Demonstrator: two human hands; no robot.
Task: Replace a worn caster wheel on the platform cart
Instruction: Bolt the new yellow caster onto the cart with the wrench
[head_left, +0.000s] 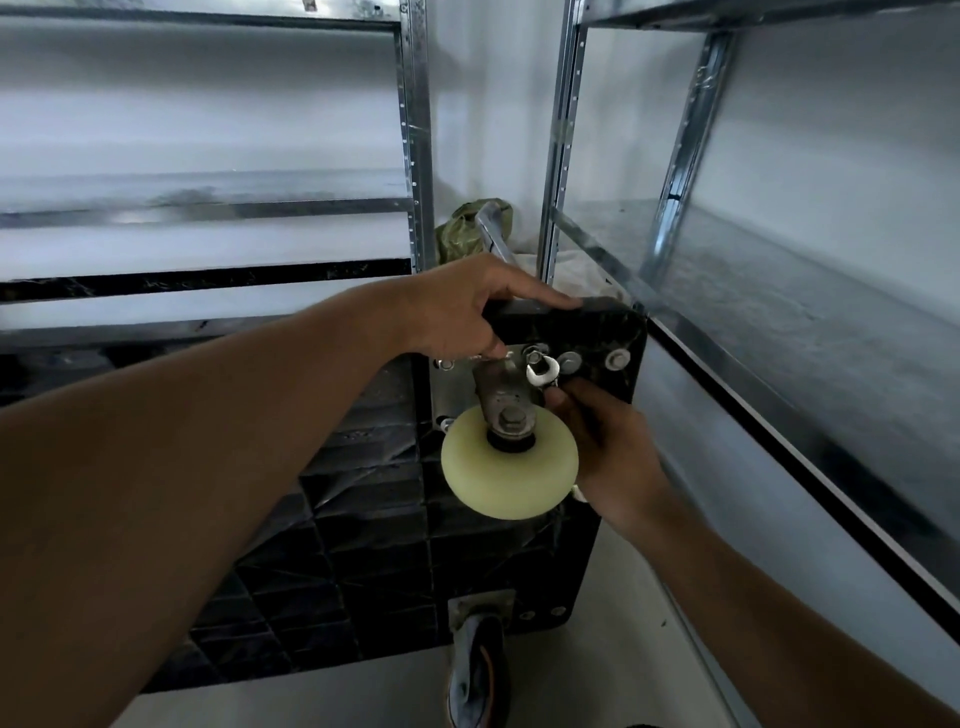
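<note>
I see the black cart (597, 322) tipped on its side, with a pale yellow wheel (509, 467) sticking out near its top corner.
The left hand (457, 306) has its fingers clenched over the cart's top edge. The right hand (608, 441), just right of the wheel, grips a shiny wrench (542, 371) set on a bolt (533, 357) above the wheel. A darker wheel (478, 670) sits at the cart's bottom. Metal shelves (415, 156) crowd both sides of the cart, and a green bag (462, 228) is behind it.
</note>
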